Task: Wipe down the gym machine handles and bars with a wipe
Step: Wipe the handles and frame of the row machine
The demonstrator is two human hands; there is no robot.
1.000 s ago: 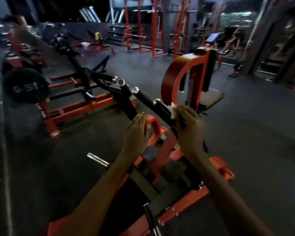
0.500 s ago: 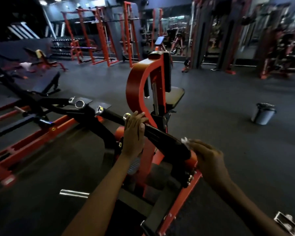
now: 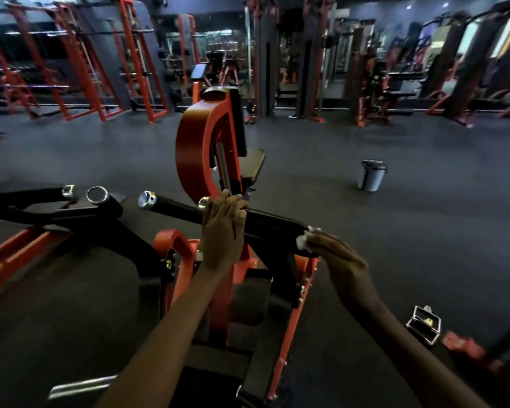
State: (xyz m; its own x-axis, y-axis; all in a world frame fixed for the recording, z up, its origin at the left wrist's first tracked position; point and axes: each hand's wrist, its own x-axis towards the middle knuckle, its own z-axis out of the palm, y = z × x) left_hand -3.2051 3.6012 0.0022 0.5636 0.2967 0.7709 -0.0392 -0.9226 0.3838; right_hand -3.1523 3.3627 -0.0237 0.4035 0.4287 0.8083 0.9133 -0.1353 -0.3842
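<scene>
Both bare forearms reach forward, the left hand lying palm down across the black bar with fingers wrapped over it, the right hand lower at the bar's near end, fingers pinching a white wipe.

no legible text anywhere

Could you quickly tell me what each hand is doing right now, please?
Left hand: fingers curled over the black bar, gripping it.
Right hand: holding the white wipe against the bar's near end.
</scene>
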